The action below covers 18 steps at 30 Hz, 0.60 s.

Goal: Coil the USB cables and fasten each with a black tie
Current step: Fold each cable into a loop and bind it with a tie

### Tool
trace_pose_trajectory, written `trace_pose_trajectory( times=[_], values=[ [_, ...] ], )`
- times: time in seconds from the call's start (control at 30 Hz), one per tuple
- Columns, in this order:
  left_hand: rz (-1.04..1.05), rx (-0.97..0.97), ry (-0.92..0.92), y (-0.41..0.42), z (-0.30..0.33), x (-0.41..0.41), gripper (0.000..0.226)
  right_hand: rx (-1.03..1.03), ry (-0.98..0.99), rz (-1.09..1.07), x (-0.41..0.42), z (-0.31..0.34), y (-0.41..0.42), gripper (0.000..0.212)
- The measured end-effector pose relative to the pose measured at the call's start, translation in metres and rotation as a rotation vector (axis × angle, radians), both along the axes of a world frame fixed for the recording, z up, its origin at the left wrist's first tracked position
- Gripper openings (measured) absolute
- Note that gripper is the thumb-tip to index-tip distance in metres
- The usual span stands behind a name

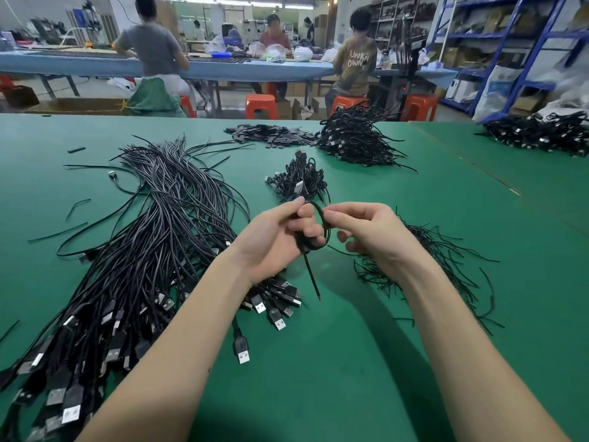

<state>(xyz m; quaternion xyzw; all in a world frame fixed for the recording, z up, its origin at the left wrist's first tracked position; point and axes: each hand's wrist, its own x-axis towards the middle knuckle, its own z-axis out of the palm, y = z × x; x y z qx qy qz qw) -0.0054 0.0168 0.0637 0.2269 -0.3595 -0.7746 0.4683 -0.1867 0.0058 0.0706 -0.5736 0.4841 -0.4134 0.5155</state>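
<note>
Head cam has the left hand (274, 237) curled around a small coil (314, 231) of black USB cable held above the green table (366, 362), with the right hand (366, 231) pinching the top of the loop, fingers clamped on it. One stiff tail (312, 275) pokes down out of the bundle. My guess: ease off either grip and the springy loops pop open before a tie goes on. Loose cables (153, 250) sit left, ties (446, 266) right, finished coils (301, 178) just beyond.
</note>
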Motion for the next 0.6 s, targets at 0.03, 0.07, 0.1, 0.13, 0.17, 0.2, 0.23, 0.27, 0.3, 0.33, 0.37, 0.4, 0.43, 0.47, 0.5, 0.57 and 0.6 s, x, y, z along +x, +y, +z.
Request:
trace_pose_trajectory(
  times=[0.03, 0.07, 0.1, 0.13, 0.17, 0.2, 0.23, 0.27, 0.3, 0.33, 0.37, 0.4, 0.43, 0.47, 0.5, 0.57, 0.6],
  values=[
    [0.013, -0.020, -0.031, 0.000, 0.000, 0.000, 0.036, -0.010, 0.011, -0.012, -0.001, 0.000, -0.001, 0.009],
    [0.022, -0.031, -0.043, 0.001, 0.000, 0.000, 0.037, 0.001, -0.004, 0.004, -0.002, 0.000, -0.001, 0.008],
    [0.022, -0.034, -0.033, 0.001, 0.001, 0.000, 0.037, 0.022, -0.022, 0.036, -0.004, 0.001, -0.001, 0.011],
    [0.015, -0.036, -0.010, 0.001, 0.001, 0.001, 0.037, 0.045, -0.030, 0.081, -0.005, 0.002, 0.000, 0.017],
    [-0.003, -0.039, 0.022, 0.001, 0.001, 0.002, 0.036, 0.074, -0.040, 0.139, -0.005, 0.002, 0.001, 0.026],
    [-0.031, -0.041, 0.054, 0.002, 0.001, 0.005, 0.035, 0.103, -0.059, 0.198, -0.004, 0.003, 0.002, 0.036],
    [-0.064, -0.043, 0.082, 0.002, 0.001, 0.007, 0.034, 0.125, -0.083, 0.251, -0.004, 0.003, 0.002, 0.044],
    [-0.101, -0.045, 0.099, 0.003, 0.001, 0.009, 0.032, 0.140, -0.104, 0.290, -0.004, 0.004, 0.003, 0.049],
    [-0.134, -0.049, 0.108, 0.003, 0.001, 0.011, 0.030, 0.150, -0.124, 0.315, -0.005, 0.004, 0.003, 0.051],
    [-0.157, -0.055, 0.109, 0.004, 0.002, 0.012, 0.029, 0.158, -0.142, 0.321, -0.004, 0.005, 0.004, 0.051],
    [-0.163, -0.060, 0.099, 0.004, 0.002, 0.011, 0.029, 0.160, -0.156, 0.303, -0.003, 0.005, 0.004, 0.045],
    [-0.143, -0.064, 0.069, 0.004, 0.002, 0.010, 0.030, 0.148, -0.155, 0.262, -0.002, 0.005, 0.003, 0.033],
    [-0.095, -0.073, 0.009, 0.002, 0.002, 0.008, 0.032, 0.117, -0.128, 0.203, -0.001, 0.005, 0.003, 0.019],
    [-0.023, -0.095, -0.081, 0.000, 0.001, 0.006, 0.034, 0.078, -0.088, 0.149, -0.001, 0.005, 0.002, 0.009],
    [0.055, -0.132, -0.185, -0.002, 0.000, 0.003, 0.036, 0.047, -0.060, 0.115, 0.000, 0.005, 0.002, 0.005],
    [0.195, -0.236, -0.376, -0.005, -0.003, -0.003, 0.037, 0.011, -0.052, 0.069, 0.001, 0.006, 0.002, 0.004],
    [0.250, -0.286, -0.456, -0.006, -0.004, -0.006, 0.037, -0.004, -0.058, 0.039, 0.002, 0.005, 0.003, 0.005]
  ],
)
